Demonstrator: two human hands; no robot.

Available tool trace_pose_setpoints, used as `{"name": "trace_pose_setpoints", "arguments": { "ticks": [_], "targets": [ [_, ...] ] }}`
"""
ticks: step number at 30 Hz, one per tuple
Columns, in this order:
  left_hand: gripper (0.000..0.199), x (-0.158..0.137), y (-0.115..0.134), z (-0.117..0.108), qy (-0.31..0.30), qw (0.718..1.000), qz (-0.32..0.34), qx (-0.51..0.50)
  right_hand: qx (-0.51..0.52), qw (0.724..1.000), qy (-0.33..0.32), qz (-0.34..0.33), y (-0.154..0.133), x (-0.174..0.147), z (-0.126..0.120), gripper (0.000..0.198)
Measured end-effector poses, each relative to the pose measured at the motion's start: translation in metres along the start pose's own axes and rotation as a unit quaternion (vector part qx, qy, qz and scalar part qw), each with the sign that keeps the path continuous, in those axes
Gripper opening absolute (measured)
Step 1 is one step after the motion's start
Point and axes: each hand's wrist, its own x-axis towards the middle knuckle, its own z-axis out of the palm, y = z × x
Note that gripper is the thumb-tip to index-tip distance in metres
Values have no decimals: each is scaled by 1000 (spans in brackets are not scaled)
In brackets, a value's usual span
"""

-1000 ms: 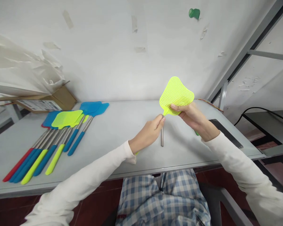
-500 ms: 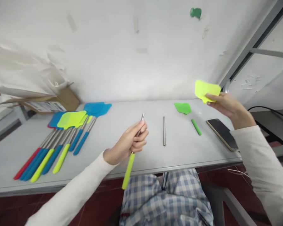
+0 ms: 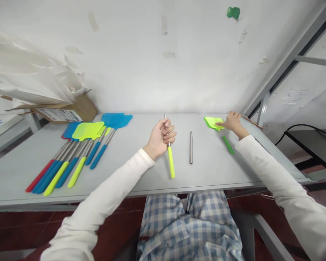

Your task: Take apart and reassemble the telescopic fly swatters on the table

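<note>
My left hand (image 3: pixel 161 139) is closed around the thin metal rod of a fly swatter handle with a yellow-green grip (image 3: pixel 171 163); no head shows on this rod. My right hand (image 3: pixel 233 122) is open at the far right of the table, its thumb touching a yellow-green fly swatter head (image 3: pixel 215 121). That head lies on top of a green fly swatter head (image 3: pixel 208 124), of which only an edge shows. A loose green grip (image 3: pixel 228 145) rests nearer to me. Between my hands a bare metal rod (image 3: pixel 191 148) lies on the table.
Several whole fly swatters with blue, yellow-green and red grips (image 3: pixel 40 175) lie overlapping at the left of the grey table (image 3: pixel 141 181). An open cardboard box (image 3: pixel 84 108) stands behind them against the white wall. A black cable (image 3: pixel 296 125) runs at the right.
My right hand has lowered the yellow-green head from the air onto the green head and loosened its fingers. My left hand has moved slightly right with the handle. My right forearm now covers the phone.
</note>
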Motion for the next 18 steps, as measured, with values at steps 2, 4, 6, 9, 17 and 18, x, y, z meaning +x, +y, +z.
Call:
{"name": "trace_pose_setpoints", "arguments": {
  "ticks": [2,4,6,9,17,18],
  "targets": [
    [37,8,2,0,11,999,24,-22,-58,993,54,-91,-9,-14,9,44],
    [41,15,3,4,22,997,53,-46,-82,988,0,-133,-27,-39,23,25],
    [45,22,3,10,35,994,75,-67,-73,976,-140,-147,-52,-72,38,26],
    [50,31,7,19,58,989,98,-91,-52,920,-358,-153,-83,-123,59,35],
    [45,59,29,1,188,970,68,-137,124,873,-460,107,-99,-164,102,33],
    [44,62,31,-2,198,970,42,-137,133,869,-456,135,-101,-168,105,33]
  ]
}}
